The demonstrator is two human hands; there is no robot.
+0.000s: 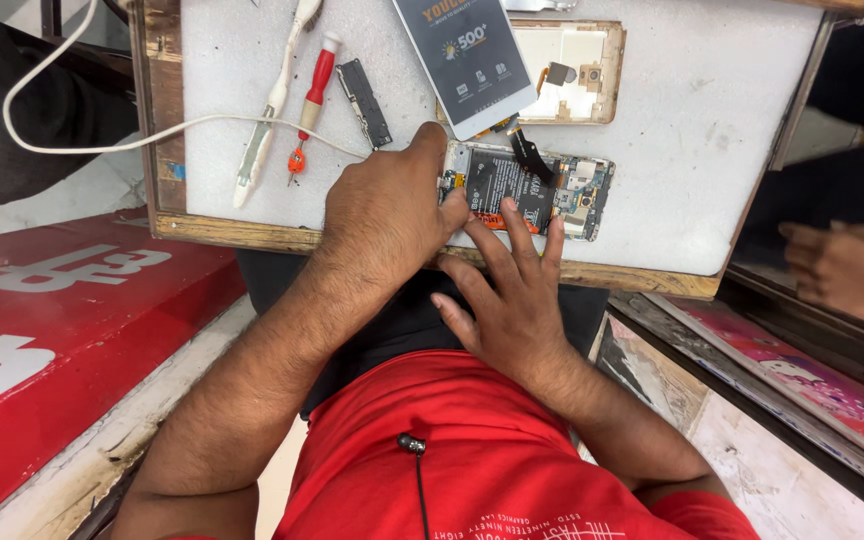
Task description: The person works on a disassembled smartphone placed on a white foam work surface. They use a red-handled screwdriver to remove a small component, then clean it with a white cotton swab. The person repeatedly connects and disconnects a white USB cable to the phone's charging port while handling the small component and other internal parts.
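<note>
Hands of the person meet over an opened phone body [527, 190] that lies on a white foam pad [712, 120] set in a wooden tray [167, 130]. The left hand [387, 215] is curled and presses down on the left end of the phone body; its thumb touches the frame there. It grasps nothing that I can see, it only pushes. The right hand [512, 300] lies flat and loose, fingers spread, and its fingertips rest on the near long edge of the phone body, so this hand also holds nothing.

The phone body lies with its long axis from left to right across the pad, a little tilted, with its right end slightly nearer to the person. Its inside faces up: a black battery in the middle and small circuit parts at the right end. A black flex strip goes from it up to the screen panel [467, 60], which lies just behind, slanted, and partly covers a pale back cover [582, 75].

On the pad, to the left, lie a white brush [272, 110], a red screwdriver [312, 100] and a narrow black part [364, 102], all well apart from the hands. A white cable [102, 140] runs across the left edge of the tray.
</note>
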